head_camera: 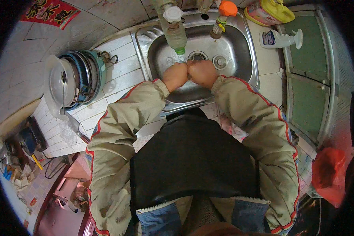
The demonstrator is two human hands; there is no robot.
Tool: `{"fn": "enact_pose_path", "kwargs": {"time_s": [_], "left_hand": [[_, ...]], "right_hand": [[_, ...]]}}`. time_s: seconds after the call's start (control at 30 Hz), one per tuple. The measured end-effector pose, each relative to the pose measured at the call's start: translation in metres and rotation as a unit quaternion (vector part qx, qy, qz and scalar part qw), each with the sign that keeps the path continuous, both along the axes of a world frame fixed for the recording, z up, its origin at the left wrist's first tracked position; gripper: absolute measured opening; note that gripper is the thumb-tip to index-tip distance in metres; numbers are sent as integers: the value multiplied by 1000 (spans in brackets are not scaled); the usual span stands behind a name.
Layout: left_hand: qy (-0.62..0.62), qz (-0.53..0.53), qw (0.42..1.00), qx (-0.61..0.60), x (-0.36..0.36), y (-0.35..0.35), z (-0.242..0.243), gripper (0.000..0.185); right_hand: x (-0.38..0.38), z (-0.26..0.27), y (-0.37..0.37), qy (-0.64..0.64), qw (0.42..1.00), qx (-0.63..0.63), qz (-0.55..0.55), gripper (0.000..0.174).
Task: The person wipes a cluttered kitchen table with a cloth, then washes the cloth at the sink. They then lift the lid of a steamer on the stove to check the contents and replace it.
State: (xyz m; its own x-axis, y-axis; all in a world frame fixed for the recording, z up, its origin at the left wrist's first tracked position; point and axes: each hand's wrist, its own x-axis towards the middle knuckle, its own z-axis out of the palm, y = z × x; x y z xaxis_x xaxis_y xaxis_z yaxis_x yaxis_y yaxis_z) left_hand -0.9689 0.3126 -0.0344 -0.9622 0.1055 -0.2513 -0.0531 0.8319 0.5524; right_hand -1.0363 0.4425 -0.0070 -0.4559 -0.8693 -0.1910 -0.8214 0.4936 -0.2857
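Both of my hands are together over the stainless-steel sink [254, 63], knuckles up and touching. My left hand [175, 76] lies beside my right hand [202, 73]; their fingers are hidden beneath, so whether they hold anything cannot be seen. A clear plastic bottle with a green cap [174, 35] hangs upside down just above my left hand. Further right is a tap end with a ribbed hose [217, 31] and an orange knob [228, 8]. Behind my hands shows a dark drain opening [198, 55], with a round metal strainer [219, 62] to its right.
Stacked basins [90, 73] and a translucent bowl [51, 85] with a spoon stand on the white tiled counter [121, 72] at left, near a knife [73, 122]. At right are a white spray bottle [278, 39], a yellow jug [270, 13], a green-panelled cabinet [308, 100] and a red plastic bag [329, 174].
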Motion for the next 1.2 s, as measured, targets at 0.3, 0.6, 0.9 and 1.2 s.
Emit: {"fn": "enact_pose_path", "kwargs": {"time_s": [0.3, 0.6, 0.9, 1.2], "left_hand": [[95, -132, 987, -7, 17, 17, -7, 24], [-644, 176, 392, 633, 30, 30, -8, 18], [-595, 116, 557, 568, 24, 24, 39, 19], [-169, 15, 985, 41, 17, 41, -24, 27]], "right_hand": [[6, -44, 43, -528, 822, 29, -213, 44], [16, 22, 55, -72, 971, -155, 170, 58], [6, 22, 41, 47, 971, -67, 224, 14], [6, -29, 39, -3, 987, 80, 140, 10]]}}
